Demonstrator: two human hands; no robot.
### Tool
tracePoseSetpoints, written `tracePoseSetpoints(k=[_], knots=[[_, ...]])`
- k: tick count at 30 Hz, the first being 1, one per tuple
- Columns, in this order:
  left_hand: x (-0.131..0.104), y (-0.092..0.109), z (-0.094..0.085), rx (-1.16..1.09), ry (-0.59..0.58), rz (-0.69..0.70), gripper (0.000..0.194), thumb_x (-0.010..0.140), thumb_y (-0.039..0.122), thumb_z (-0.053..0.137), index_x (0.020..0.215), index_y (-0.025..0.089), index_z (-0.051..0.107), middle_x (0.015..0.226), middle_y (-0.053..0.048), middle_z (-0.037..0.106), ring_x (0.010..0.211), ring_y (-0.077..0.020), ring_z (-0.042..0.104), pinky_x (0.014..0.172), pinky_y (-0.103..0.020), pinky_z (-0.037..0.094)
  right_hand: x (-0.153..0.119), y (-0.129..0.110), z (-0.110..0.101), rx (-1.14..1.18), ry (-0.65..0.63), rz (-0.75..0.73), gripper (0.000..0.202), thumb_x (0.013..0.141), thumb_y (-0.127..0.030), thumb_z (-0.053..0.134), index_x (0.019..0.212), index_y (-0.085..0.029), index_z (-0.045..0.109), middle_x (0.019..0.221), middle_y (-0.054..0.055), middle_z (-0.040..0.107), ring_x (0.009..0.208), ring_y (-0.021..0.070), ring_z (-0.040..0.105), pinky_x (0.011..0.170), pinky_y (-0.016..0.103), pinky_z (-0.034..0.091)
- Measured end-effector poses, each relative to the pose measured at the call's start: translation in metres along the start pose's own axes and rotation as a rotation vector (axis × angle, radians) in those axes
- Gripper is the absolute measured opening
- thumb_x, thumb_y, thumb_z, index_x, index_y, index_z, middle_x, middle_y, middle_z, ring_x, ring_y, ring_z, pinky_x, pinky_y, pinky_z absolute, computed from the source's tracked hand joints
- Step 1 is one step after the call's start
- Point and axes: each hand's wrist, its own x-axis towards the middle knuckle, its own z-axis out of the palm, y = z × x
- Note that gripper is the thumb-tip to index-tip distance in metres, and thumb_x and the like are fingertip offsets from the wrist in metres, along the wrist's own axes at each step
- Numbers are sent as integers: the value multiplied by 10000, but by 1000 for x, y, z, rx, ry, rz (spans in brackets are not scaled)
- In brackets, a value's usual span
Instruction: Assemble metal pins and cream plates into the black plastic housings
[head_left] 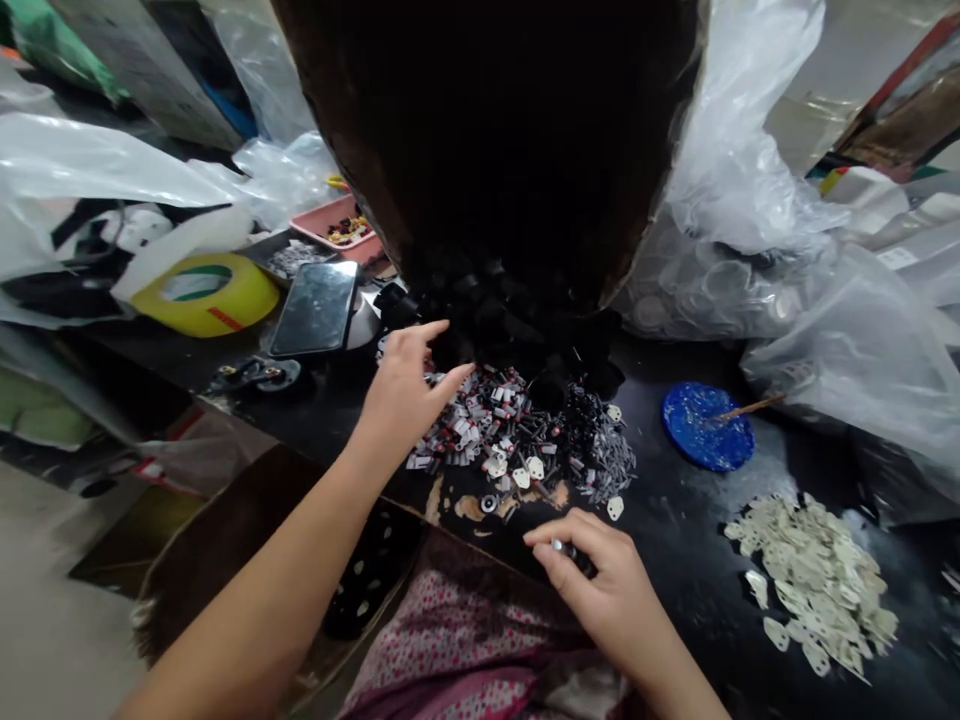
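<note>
The left hand (409,390) spreads open by black parts (517,330) — the right (600,570) grasps a small cylinder (574,556).

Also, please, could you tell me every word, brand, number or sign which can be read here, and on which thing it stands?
No text is readable.
Yellow roll of tape: red marking, too blurred to read.
Small white label among the clear plastic at right: too small to read.
</note>
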Motion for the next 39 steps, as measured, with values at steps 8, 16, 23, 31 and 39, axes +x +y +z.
tracePoseSetpoints(k=[8, 16, 23, 31, 39], knots=[[-136, 60, 6, -364, -243, -237, 460, 757, 310, 813, 1207, 348, 726, 1207, -76, 694, 1168, -351, 615, 1066, -492, 444, 15, -12, 0, -108, 39, 203, 192, 828, -317, 681, 979, -199, 663, 846, 18, 716, 750, 184, 644, 683, 290, 473], [-137, 54, 15, -959, -215, -881, 253, 789, 409, 799, 987, 258, 754, 969, -43, 754, 875, -265, 739, 756, -367, 620, 38, -5, -12, -408, -12, 32, 156, 957, -291, 624, 1076, -230, 704, 1059, 30, 759, 972, 208, 676, 887, 355, 394], [-116, 64, 31, -1247, -85, -960, 299, 826, 256, 780, 1112, 244, 695, 1172, -52, 740, 1076, -219, 703, 1008, -356, 538, 72, 10, -9, -962, 13, -9, 200, 1010, -308, 521, 1094, -199, 667, 994, 73, 738, 908, 250, 671, 840, 395, 347], [-114, 62, 29, -1274, -2, -976, 226, 833, 239, 761, 1053, 238, 706, 1093, -38, 764, 1011, -202, 716, 959, -330, 557, 71, 8, -8, -986, 11, -33, 148, 996, -289, 531, 1010, -218, 661, 959, 44, 732, 876, 229, 663, 824, 387, 319], [-123, 69, 29, -1304, 8, -980, 203, 861, 220, 724, 1063, 230, 707, 1138, -46, 752, 1069, -199, 696, 1021, -348, 528, 75, 7, 0, -1052, -13, -51, 178, 994, -317, 537, 994, -194, 666, 955, 69, 723, 848, 250, 656, 812, 402, 319]])
